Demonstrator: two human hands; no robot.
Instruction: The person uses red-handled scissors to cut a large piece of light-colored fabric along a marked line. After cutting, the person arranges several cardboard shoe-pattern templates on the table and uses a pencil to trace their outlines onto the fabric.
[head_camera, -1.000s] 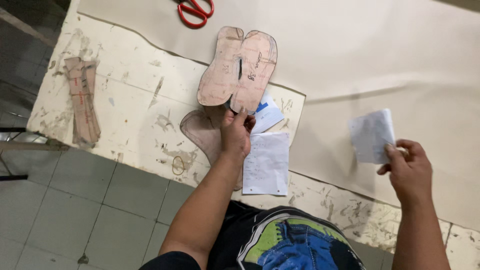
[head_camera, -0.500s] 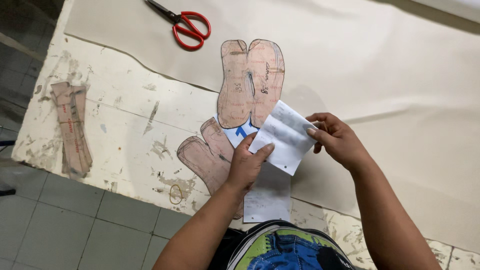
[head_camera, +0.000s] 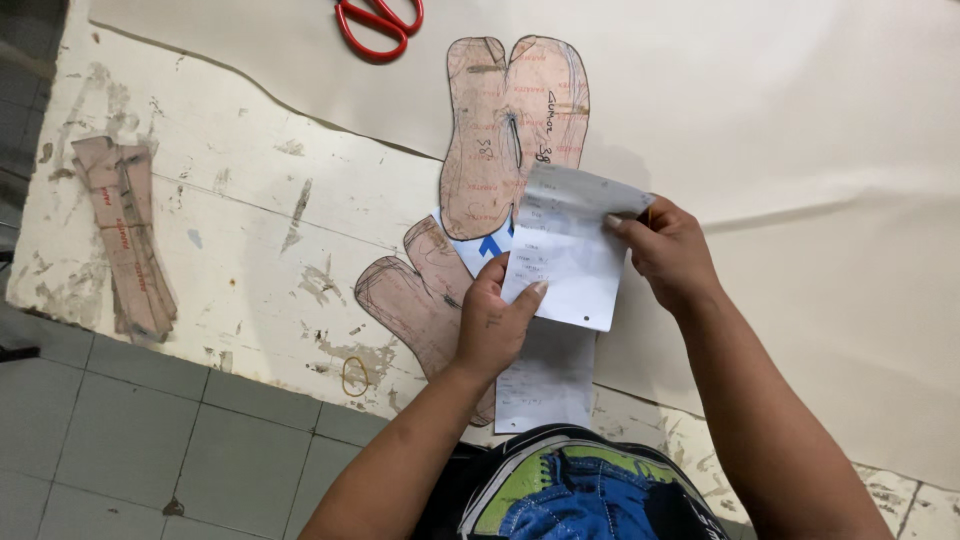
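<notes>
Head view, both hands holding paper slip, probably printed

Both hands hold a slip above the table near its near edge. Another slip lies below it, patterns just beyond, scissors at the far edge, strips far left.

Thin matt paper slip, brown card patterns, chipped white-painted rough wooden table.
</notes>
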